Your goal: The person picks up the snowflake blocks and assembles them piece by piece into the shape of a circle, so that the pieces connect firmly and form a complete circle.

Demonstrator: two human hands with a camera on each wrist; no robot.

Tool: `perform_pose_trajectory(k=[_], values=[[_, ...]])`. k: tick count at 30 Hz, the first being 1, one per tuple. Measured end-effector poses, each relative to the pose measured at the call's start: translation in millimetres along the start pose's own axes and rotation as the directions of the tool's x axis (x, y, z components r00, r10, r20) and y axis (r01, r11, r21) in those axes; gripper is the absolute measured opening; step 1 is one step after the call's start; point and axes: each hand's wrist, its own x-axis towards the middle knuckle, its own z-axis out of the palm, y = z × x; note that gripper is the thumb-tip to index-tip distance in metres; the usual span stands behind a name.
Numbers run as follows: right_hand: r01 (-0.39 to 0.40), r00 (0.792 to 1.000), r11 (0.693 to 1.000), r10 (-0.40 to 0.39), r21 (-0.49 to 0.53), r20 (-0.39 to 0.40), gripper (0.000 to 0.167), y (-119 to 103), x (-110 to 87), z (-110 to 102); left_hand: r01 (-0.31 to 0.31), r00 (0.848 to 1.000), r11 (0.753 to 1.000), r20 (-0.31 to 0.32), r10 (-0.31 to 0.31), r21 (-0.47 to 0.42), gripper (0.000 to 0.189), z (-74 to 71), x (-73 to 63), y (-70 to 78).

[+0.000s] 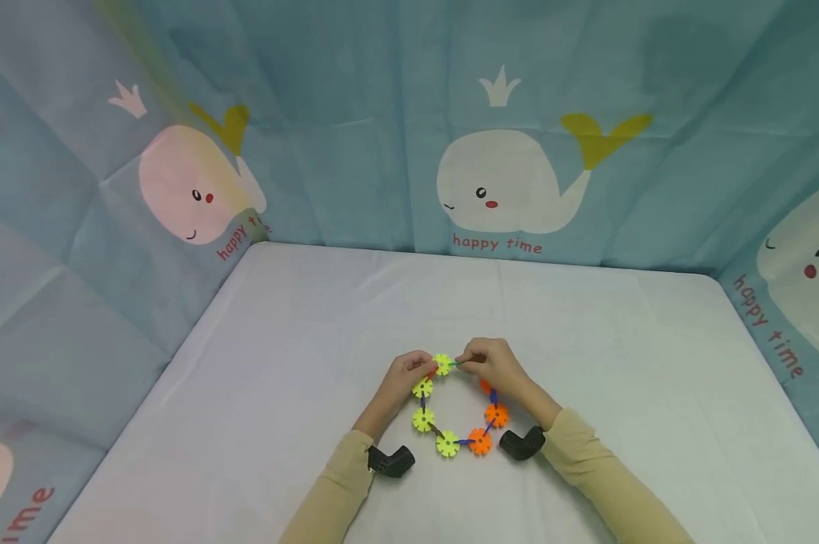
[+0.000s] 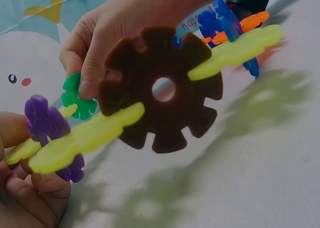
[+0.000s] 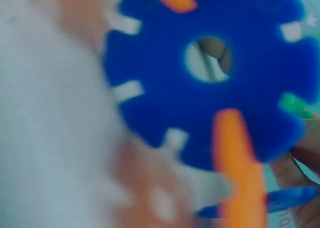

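Note:
Notched plastic discs, slotted edge to edge, form a looped chain: yellow discs (image 1: 423,419) on the left, orange discs (image 1: 496,415) on the right, darker ones between them. My left hand (image 1: 408,372) grips the chain's upper left, where a red disc (image 1: 432,374) shows. Thumb and fingers of my right hand (image 1: 494,364) pinch a green disc (image 2: 75,95) at the edge of the top yellow disc (image 1: 441,364). A brown disc (image 2: 175,125) and a purple disc (image 2: 45,120) show large in the left wrist view. Part of the chain is hidden behind the right hand.
A white-covered table (image 1: 301,317) lies under the hands. Blue curtains (image 1: 355,151) printed with whales stand at its back and sides. Black wrist devices (image 1: 391,462) sit beside both cuffs. In the right wrist view a blue disc (image 3: 160,62) fills much of the frame.

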Motion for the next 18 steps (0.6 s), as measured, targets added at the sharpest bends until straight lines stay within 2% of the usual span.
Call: perform_pose_trajectory(k=[4,7,11,15,18], values=[[0.056,0.998,0.998,-0.055,0.022,-0.041,0.008,-19.2,-3.0,-0.5,0.004,1.0,1.0,0.001,-0.004,0.002,0.019,-1.4,8.3,-17.0],[0.079,0.995,0.996,-0.076,0.048,-0.07,0.01,-19.5,-4.6,1.9,0.004,1.0,1.0,0.014,-0.004,0.002,0.02,-4.1,14.0,-29.8],[0.072,0.996,0.992,-0.066,0.104,-0.059,0.01,-20.5,-5.1,6.2,0.028,0.999,0.999,0.027,-0.027,-0.03,0.019,-7.8,13.3,-30.8],[0.073,0.997,0.986,-0.069,0.153,-0.033,0.01,-18.5,-3.0,11.7,0.102,0.995,0.989,-0.006,-0.103,-0.106,0.018,-10.0,12.6,-28.6],[0.063,0.997,0.988,-0.057,0.14,-0.043,0.012,-12.0,-2.6,13.7,0.155,0.987,0.974,-0.016,-0.16,-0.165,0.017,-8.3,14.4,-24.7]])
